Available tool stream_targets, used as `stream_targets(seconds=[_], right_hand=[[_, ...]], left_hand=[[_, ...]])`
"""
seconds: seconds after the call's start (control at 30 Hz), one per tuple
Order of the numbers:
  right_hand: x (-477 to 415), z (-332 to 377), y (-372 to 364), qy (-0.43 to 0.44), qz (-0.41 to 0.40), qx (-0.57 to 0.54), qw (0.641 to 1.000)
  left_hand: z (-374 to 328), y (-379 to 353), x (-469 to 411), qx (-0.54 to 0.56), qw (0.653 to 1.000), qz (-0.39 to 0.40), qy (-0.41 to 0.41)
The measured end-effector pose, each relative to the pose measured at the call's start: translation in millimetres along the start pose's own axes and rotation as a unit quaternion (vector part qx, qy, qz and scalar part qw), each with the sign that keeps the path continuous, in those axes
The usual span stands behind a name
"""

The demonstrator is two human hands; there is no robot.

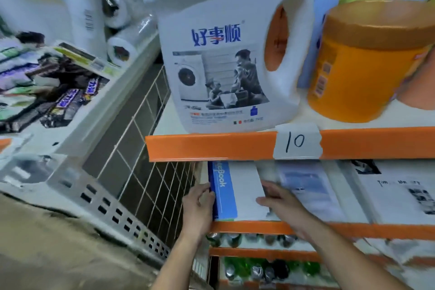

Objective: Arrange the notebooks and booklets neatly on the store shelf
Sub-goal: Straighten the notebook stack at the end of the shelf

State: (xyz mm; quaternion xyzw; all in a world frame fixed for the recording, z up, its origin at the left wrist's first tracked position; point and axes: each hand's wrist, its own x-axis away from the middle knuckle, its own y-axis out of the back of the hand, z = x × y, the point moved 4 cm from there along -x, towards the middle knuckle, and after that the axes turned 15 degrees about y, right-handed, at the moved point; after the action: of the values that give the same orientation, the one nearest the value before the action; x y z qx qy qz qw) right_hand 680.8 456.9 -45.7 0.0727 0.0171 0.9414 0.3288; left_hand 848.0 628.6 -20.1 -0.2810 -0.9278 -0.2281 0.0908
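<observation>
A white notebook with a blue spine band (237, 192) lies flat at the left end of the orange-edged shelf (247, 227). My left hand (199, 207) presses its fingers against the notebook's left edge. My right hand (280, 200) holds the notebook's right edge, thumb on top. Beside it to the right lies a booklet with a pale blue cover (310, 190), and further right a white booklet with black-and-white pictures (400, 195).
Above, a shelf tagged "10" (297, 142) carries a white detergent jug (226, 54) and an orange tub (367, 63). A wire grid panel (150, 148) closes the shelf's left side. Bottles (254, 266) fill the lower shelves. A freezer with snack bars (51, 92) stands on the left.
</observation>
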Motion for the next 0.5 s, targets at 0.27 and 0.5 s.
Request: stream_targets(seconds=[0.27, 0.5], right_hand=[[5, -1, -7, 0.009, -0.025, 0.063, 0.998], [20, 16, -13, 0.031, 0.04, 0.149, 0.988]], left_hand=[[18, 10, -3, -0.09, 0.992, 0.084, 0.009], [31, 0, 2, -0.208, 0.967, 0.129, -0.073]])
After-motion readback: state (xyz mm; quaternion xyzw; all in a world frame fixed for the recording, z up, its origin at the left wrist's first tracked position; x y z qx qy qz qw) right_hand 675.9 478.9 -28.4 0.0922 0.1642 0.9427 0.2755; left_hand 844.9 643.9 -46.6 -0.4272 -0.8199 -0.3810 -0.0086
